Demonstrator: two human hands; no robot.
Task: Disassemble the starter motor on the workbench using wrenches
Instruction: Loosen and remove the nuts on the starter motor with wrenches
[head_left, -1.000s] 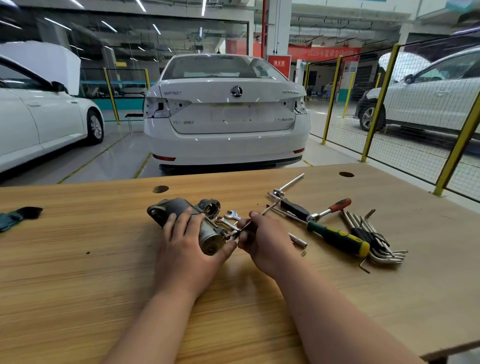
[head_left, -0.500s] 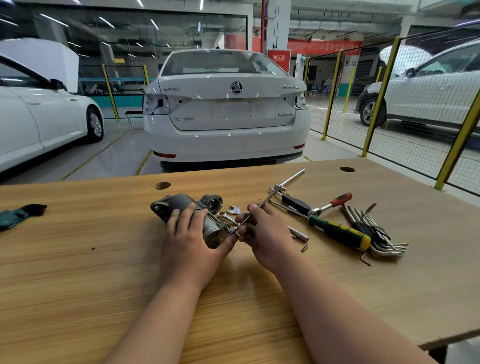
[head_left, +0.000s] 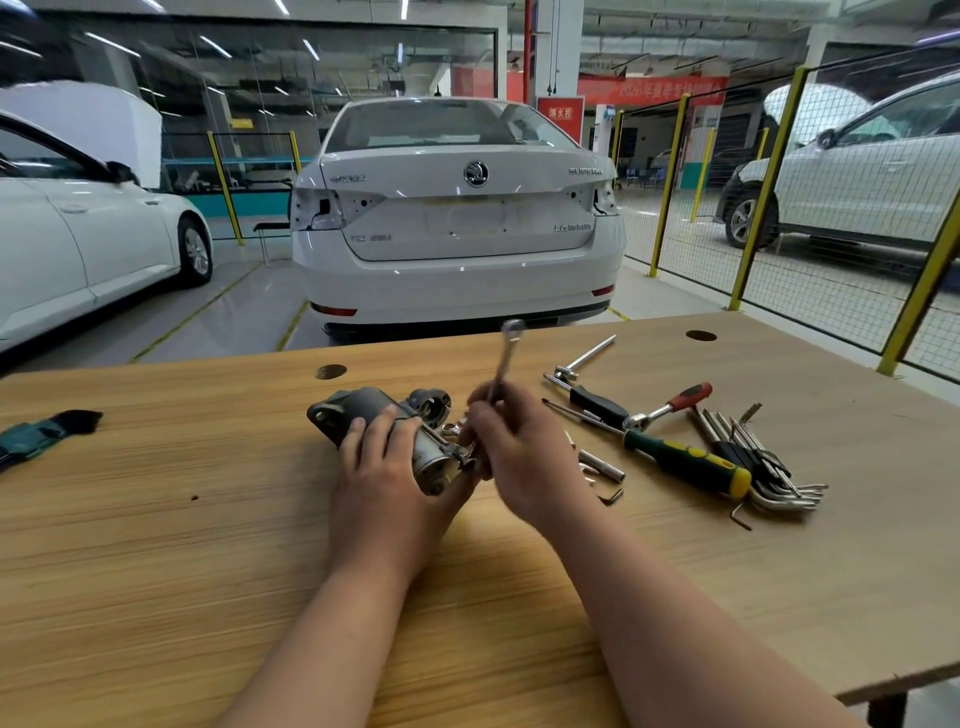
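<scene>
A grey metal starter motor (head_left: 363, 410) lies on its side on the wooden workbench (head_left: 208, 519), its round end facing me. My left hand (head_left: 384, 467) rests over its body, fingers curled round it. My right hand (head_left: 514, 452) grips a slim silver wrench (head_left: 506, 353) just right of the motor's end. The wrench stands nearly upright, its ring end blurred above the bench's far edge. Its lower end is hidden behind my fingers. A small spanner head (head_left: 451, 429) shows between the hands.
To the right lie a T-handle socket wrench (head_left: 584, 358), a red-handled ratchet (head_left: 670, 405), a green and yellow screwdriver (head_left: 685, 462), a bunch of hex keys (head_left: 753, 457) and a loose socket (head_left: 602, 465). A dark cloth (head_left: 47, 434) lies far left. Parked cars stand beyond the bench.
The wrench in my right hand has swung from lying low, pointing right, to nearly upright. My left hand stays on the motor.
</scene>
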